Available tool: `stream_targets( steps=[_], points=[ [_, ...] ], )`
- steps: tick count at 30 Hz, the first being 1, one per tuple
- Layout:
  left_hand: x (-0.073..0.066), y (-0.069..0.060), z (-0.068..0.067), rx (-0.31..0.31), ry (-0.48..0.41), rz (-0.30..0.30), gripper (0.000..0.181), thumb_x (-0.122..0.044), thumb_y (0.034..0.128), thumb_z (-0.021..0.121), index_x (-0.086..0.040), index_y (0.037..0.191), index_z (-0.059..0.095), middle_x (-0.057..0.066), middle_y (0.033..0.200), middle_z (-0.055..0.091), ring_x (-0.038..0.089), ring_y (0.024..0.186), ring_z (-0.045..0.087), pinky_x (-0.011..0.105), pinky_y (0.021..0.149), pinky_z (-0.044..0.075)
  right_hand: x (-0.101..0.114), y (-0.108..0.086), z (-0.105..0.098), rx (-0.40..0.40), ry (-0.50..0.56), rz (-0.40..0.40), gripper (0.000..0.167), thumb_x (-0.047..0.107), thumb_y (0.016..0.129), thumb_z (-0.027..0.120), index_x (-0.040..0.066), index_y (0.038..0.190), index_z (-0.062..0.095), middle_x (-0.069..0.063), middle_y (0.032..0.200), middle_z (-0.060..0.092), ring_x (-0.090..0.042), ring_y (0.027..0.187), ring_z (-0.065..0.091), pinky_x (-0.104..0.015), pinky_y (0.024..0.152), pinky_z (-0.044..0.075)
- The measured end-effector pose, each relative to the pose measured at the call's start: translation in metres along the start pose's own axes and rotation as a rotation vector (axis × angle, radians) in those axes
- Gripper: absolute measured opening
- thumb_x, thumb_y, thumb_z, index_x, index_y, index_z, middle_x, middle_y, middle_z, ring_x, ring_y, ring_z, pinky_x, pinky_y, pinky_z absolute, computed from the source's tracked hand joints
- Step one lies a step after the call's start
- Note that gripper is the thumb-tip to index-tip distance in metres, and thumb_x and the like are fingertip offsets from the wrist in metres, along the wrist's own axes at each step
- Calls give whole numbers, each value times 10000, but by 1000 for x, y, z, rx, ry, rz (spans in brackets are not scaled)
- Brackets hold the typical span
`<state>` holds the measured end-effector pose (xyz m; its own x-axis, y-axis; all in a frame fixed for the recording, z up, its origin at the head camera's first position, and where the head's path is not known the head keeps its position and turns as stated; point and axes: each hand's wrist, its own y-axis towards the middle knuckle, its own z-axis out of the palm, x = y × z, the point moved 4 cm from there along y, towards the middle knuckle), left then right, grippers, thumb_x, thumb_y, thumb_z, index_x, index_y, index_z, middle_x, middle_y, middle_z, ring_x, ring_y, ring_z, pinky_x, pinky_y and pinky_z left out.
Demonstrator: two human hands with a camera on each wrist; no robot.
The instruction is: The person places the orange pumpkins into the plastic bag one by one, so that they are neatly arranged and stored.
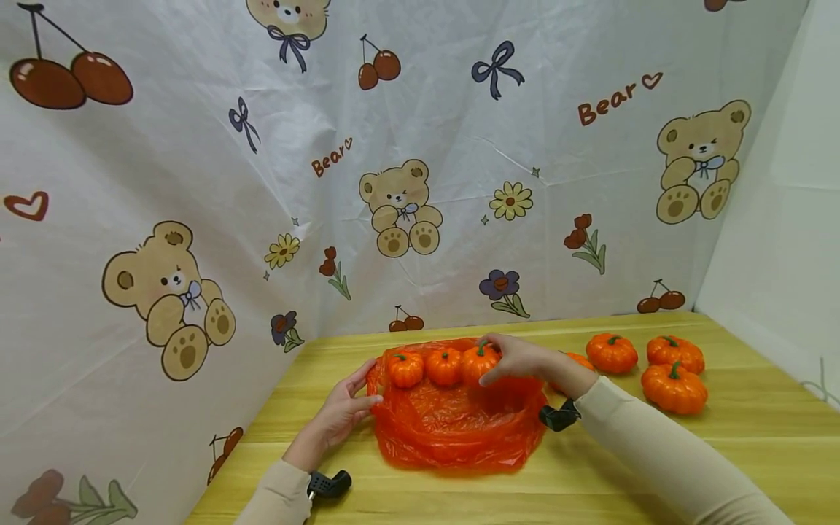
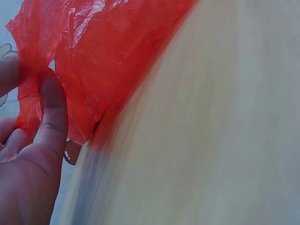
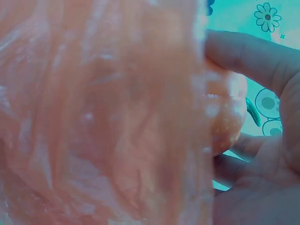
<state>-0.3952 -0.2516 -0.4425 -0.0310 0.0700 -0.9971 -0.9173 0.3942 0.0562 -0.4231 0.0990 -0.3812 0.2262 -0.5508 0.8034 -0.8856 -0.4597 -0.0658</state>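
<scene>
A red plastic bag (image 1: 453, 445) lies spread open on the table with two small orange pumpkins (image 1: 406, 370) (image 1: 443, 367) side by side at its back. Beside them my right hand (image 1: 521, 359) grips a third pumpkin (image 1: 477, 364) between thumb and fingers; the right wrist view shows this pumpkin (image 3: 227, 110) partly behind the bag's film (image 3: 103, 117). At the bag's left edge my left hand (image 1: 344, 408) pinches the plastic, and in the left wrist view the fingers of that hand (image 2: 37, 131) hold the crumpled red film (image 2: 112, 51).
To the right of the bag stand several more pumpkins (image 1: 612, 354) on the wooden table (image 1: 394, 503), one partly behind my right forearm. A white cloth (image 1: 453, 292) printed with bears hangs behind and at the left; a white wall (image 1: 781, 219) is at the right.
</scene>
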Motion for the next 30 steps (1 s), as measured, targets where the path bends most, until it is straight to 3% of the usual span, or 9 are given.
stream_targets(
  steps=[10, 18, 30],
  points=[
    [-1, 0, -1, 1, -2, -1, 908, -5, 954, 691, -154, 1669, 152, 160, 1734, 113, 197, 1295, 570, 272, 933, 598, -8, 0, -4, -81, -46, 28, 811, 176, 807, 878, 19, 1474, 444, -237, 1438, 522, -331, 1180, 613, -475, 1006, 560],
    [0, 0, -1, -1, -2, -9, 910, 5, 953, 688, -161, 1669, 151, 164, 1732, 126, 167, 1229, 606, 261, 913, 603, -14, 1, 0, -102, -41, 47, 834, 185, 809, 879, 17, 1487, 423, -262, 1480, 480, -359, 1213, 601, -487, 1010, 557],
    [1, 0, 0, -1, -3, -3, 912, 6, 953, 687, -152, 1669, 144, 166, 1735, 98, 189, 1279, 575, 274, 933, 600, -17, 4, 6, -156, -99, 72, 888, 147, 762, 889, 10, 1496, 408, -229, 1394, 553, -339, 1152, 620, -480, 960, 581]
  ],
)
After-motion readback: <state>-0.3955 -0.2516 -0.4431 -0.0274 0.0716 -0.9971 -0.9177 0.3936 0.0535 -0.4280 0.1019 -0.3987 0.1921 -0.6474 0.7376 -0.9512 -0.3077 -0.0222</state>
